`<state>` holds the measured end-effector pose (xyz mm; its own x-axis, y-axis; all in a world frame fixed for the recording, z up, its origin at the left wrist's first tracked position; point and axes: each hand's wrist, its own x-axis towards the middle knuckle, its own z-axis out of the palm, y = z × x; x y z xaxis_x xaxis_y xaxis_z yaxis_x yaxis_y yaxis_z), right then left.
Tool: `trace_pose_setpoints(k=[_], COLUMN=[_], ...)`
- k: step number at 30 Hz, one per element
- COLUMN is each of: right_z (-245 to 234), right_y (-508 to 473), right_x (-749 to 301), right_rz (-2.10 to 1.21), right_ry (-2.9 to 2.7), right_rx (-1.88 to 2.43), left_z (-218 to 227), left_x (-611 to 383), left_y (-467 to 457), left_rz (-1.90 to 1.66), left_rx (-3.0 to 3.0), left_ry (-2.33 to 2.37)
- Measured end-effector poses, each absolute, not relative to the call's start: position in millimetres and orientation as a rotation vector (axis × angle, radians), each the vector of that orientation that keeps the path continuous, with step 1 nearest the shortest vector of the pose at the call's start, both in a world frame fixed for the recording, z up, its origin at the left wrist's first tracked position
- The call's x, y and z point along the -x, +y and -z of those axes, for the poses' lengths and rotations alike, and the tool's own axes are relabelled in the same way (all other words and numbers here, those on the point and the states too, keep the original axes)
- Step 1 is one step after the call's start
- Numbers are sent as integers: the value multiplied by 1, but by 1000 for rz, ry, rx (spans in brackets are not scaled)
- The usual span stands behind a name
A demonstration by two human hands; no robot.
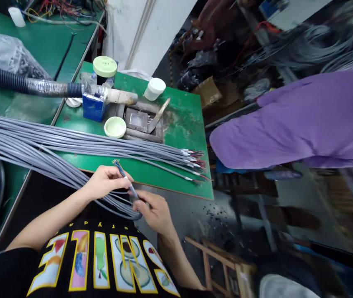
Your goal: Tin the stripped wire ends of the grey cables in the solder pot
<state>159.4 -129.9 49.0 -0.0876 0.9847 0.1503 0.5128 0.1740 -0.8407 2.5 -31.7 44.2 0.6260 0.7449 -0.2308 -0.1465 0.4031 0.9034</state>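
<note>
Near my body, at the front edge of the green table, I hold the end of a grey multi-core cable (133, 191). Its stripped coloured wires (119, 166) fan out at the top, pointing away from me. My left hand (110, 182) pinches the cable just below those wires. Lower down, my right hand (154, 210) has its fingers closed round the grey jacket. More grey cables (71, 176) loop beneath my hands from the left. On the table beyond lies a bundle of grey cables (102, 145), with stripped ends (196, 159) at the right.
Behind the bundle a scraper (159, 116) rests on a small square metal pot (137, 120). Around it stand a pale green dish (115, 127), a white tub (154, 89), a blue box (92, 107) and a hose nozzle (122, 97). A person in purple (300, 120) is at the right.
</note>
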Motion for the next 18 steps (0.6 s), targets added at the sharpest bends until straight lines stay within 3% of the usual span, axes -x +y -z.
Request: trace_pose_setpoints(k=[18], right_z=[-47], right_y=[-119], right_x=[-144], right_rz=[-721], right_ry=[-1584], right_rx=[1549], left_z=[-51], left_x=[-8], left_y=[-32], left_rz=[-874], left_rx=[-820], left_ry=[869])
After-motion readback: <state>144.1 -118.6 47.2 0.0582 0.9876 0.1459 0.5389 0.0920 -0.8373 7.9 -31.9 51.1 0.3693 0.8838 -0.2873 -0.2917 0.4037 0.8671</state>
